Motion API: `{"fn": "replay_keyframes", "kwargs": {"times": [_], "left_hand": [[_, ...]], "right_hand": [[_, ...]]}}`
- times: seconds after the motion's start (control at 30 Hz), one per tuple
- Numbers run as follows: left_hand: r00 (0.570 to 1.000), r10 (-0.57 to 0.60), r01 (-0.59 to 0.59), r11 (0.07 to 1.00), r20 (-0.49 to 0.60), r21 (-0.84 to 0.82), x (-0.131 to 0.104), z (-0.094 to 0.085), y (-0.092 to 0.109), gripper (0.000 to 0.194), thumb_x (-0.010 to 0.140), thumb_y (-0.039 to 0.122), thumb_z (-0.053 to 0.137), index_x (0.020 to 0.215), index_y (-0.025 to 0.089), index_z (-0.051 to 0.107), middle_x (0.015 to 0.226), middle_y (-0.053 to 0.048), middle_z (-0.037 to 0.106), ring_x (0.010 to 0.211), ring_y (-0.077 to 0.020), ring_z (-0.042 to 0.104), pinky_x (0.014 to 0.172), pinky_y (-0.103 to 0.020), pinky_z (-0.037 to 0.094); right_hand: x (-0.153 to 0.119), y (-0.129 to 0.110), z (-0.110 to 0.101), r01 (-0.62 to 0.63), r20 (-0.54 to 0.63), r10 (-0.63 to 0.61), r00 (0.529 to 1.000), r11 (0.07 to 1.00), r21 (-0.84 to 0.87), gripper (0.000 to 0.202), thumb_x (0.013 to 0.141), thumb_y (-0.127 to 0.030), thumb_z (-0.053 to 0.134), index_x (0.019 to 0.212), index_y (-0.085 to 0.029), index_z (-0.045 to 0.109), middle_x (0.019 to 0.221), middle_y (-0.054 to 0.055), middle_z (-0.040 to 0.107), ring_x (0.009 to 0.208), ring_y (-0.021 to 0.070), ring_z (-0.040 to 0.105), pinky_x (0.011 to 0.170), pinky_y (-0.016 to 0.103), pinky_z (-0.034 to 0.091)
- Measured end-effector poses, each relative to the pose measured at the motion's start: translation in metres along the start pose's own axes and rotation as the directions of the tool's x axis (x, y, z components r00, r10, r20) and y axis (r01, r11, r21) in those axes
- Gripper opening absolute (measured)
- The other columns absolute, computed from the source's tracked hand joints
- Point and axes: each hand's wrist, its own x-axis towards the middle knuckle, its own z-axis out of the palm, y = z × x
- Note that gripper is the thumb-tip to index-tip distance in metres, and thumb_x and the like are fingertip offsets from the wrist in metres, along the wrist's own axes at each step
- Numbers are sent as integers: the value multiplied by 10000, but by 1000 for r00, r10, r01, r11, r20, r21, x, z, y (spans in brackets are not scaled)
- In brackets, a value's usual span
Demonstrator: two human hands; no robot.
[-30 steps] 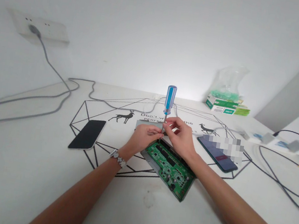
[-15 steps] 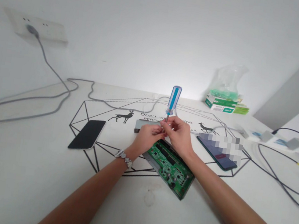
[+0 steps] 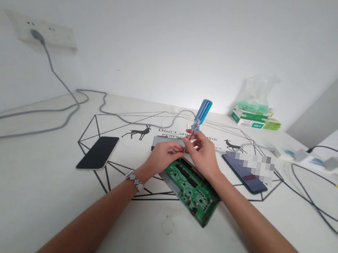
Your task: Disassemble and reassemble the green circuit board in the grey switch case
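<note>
A screwdriver (image 3: 202, 113) with a clear and blue handle stands nearly upright, its handle leaning to the right. The fingers of my right hand (image 3: 201, 148) are closed around its metal shaft, below the handle. My left hand (image 3: 165, 156) is beside the lower shaft, thumb and fingers pinched together; what they hold is hidden. Beneath both hands lies a green circuit board (image 3: 190, 186) set in a grey metal tray, turned at an angle on the table. The screwdriver's tip points down at the board's far left end. Behind my left hand a grey metal box part (image 3: 160, 140) shows.
A dark-screened phone (image 3: 98, 153) lies at the left, another phone (image 3: 245, 173) at the right. Small boxes (image 3: 250, 116) with a plastic bag (image 3: 257, 93) stand by the wall. A grey cable (image 3: 132, 120) crosses the back; a power strip (image 3: 309, 158) with cords is at the right.
The screwdriver's handle has tilted to the right and turned, showing more blue. My left hand has shifted slightly left, opening a small gap between the hands.
</note>
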Motion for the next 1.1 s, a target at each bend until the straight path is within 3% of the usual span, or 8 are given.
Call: {"fn": "replay_keyframes", "kwargs": {"times": [0.2, 0.43, 0.63, 0.77, 0.87, 1.0, 1.1], "left_hand": [[999, 11, -9, 999, -53, 35, -1, 4, -4, 149, 814, 263, 718, 884, 133, 696, 899, -88, 749, 850, -212, 701, 828, -353, 564], [996, 45, -49, 998, 78, 43, -1, -4, 0, 148, 867, 248, 650, 932, 128, 707, 941, -85, 741, 884, -206, 686, 850, -339, 537], [998, 36, -40, 996, 43, 82, -1, -3, -2, 127, 864, 255, 659, 891, 133, 681, 900, -75, 721, 847, -202, 666, 812, -337, 529], [999, 44, -42, 992, -13, 116, -2, 1, -4, 110, 858, 249, 670, 874, 143, 646, 857, -56, 696, 802, -185, 645, 773, -321, 519], [999, 50, -47, 992, -22, 120, -3, 1, -3, 111, 856, 252, 672, 853, 152, 624, 849, -46, 683, 797, -179, 640, 765, -313, 515], [998, 36, -41, 992, 42, 116, -3, -3, 0, 118, 848, 223, 661, 940, 149, 651, 932, -64, 709, 879, -202, 660, 819, -330, 517], [994, 44, -59, 987, 99, 152, -3, -5, 2, 88, 868, 216, 625, 880, 143, 673, 920, -65, 721, 885, -208, 659, 822, -330, 509]], "right_hand": [[1, 3, 2, -42, -46, 47, 998, 995, 93, 238, 819, -415, 717, 804, -192, 635, 692, 7, 656, 587, 150, 614, 570, 267, 500], [1, 2, 4, -17, 21, 16, 1000, 997, 78, 258, 891, -410, 631, 956, -180, 729, 833, 45, 738, 594, 149, 622, 569, 274, 499], [0, -3, 4, 10, 32, -10, 999, 1000, -15, 289, 905, -382, 600, 1107, -204, 705, 910, 39, 751, 675, 161, 650, 619, 279, 509], [0, -3, 2, 26, -44, -27, 999, 1000, -15, 207, 816, -355, 712, 937, -189, 683, 819, 23, 721, 678, 159, 643, 672, 286, 516], [1, -1, 1, 11, -44, -11, 999, 1000, 1, 194, 824, -374, 702, 797, -187, 658, 731, 18, 688, 653, 162, 631, 662, 291, 516], [0, 1, 1, 34, -12, -34, 999, 999, -21, 178, 862, -360, 648, 876, -188, 695, 770, 28, 714, 662, 172, 646, 651, 299, 519], [-1, 0, 3, 32, 20, -32, 999, 999, -37, 204, 890, -359, 609, 953, -192, 706, 821, 40, 740, 685, 183, 660, 632, 299, 521]]}}
